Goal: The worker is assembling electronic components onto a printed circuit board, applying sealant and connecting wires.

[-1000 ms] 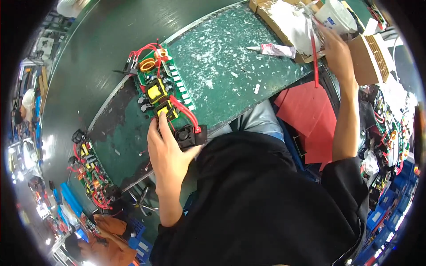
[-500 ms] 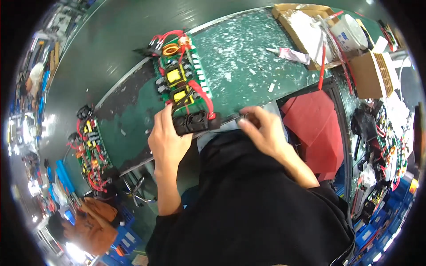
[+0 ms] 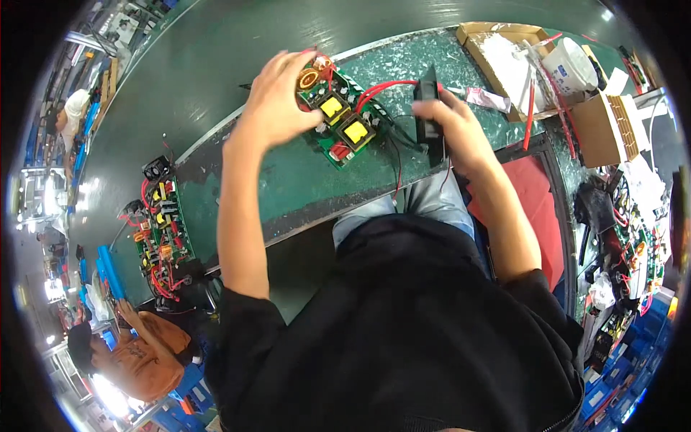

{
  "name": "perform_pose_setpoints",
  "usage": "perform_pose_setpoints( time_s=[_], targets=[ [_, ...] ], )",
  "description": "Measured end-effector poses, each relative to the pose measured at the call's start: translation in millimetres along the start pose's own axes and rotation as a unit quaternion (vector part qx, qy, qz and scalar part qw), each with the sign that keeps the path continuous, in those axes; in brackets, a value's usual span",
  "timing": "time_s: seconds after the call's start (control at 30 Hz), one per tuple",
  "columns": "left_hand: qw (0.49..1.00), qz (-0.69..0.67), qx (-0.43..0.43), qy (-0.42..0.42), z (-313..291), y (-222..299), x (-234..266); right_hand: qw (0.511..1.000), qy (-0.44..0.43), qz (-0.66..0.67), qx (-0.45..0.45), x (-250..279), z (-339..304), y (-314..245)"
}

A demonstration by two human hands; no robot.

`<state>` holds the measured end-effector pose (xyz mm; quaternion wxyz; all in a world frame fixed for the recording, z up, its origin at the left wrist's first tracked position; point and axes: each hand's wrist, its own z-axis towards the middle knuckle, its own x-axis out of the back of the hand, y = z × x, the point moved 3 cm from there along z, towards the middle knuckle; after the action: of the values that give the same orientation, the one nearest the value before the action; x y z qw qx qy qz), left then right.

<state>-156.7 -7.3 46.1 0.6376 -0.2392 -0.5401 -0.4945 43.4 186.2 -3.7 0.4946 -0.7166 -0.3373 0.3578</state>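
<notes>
A green circuit board (image 3: 322, 136) lies at a slant on the bench, with two yellow-wrapped transformers and a copper-wound ring coil on it. My left hand (image 3: 277, 104) is closed over its far left end, the thumb on the near side and the fingers by the coil. To the right, my right hand (image 3: 461, 129) grips a black end panel (image 3: 427, 111), held upright on edge. Red wires (image 3: 381, 88) and thin black leads join the panel to the board. The palm hides part of the panel.
Beyond my right hand lie a white tube (image 3: 488, 99) and a cardboard tray (image 3: 497, 68) with a white tub (image 3: 568, 66). Another wired board (image 3: 167, 237) stands at the bench's left. A person in orange (image 3: 140, 356) sits lower left. Red sheets (image 3: 529, 209) are at my right.
The board has turned, and the black panel has swung from its near end to the right. My right hand has taken hold of the panel; my left hand has moved to the board's far end.
</notes>
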Motion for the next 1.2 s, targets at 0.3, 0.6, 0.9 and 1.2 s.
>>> perform_pose_setpoints(
  time_s=[0.3, 0.6, 0.9, 1.2],
  targets=[
    [0.963, 0.118, 0.118, -0.213, 29.8, -34.8, -5.4, 0.964, -0.022, 0.222, -0.145, 0.7, 79.6, -26.9],
    [0.924, 0.058, 0.244, -0.288, -36.8, 31.1, 15.3, 0.952, -0.103, 0.201, -0.205, 17.8, 60.7, -30.3],
    [0.992, -0.034, -0.082, -0.085, 70.1, 93.9, -69.9, 0.976, -0.083, 0.192, -0.066, 22.9, 16.6, -26.2],
    [0.962, -0.056, 0.034, -0.266, 100.6, 75.1, -89.1, 0.987, -0.064, -0.135, -0.061, 28.4, -41.6, 25.0]
  ],
)
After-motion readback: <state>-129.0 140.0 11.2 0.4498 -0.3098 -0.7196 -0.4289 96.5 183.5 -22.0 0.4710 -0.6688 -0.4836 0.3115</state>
